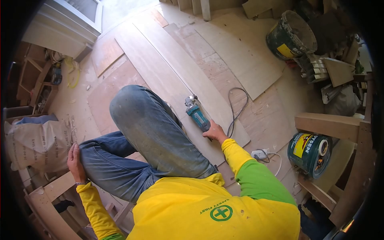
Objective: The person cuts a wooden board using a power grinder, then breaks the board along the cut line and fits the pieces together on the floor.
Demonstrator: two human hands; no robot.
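Note:
My right hand is wrapped round the rear end of a teal handheld power cutter. Its metal head points away from me and sits on a long pale board. A straight line runs along the board from the cutter's head to the far end. My left hand lies against my left knee, fingers extended and holding nothing. A black cord curls on the floor to the right of the cutter.
A white power strip lies right of the board. Green buckets and scrap pieces line the right side. A printed sack stands at left, near wooden frames. Another wide board lies beyond, and a white door is at upper left.

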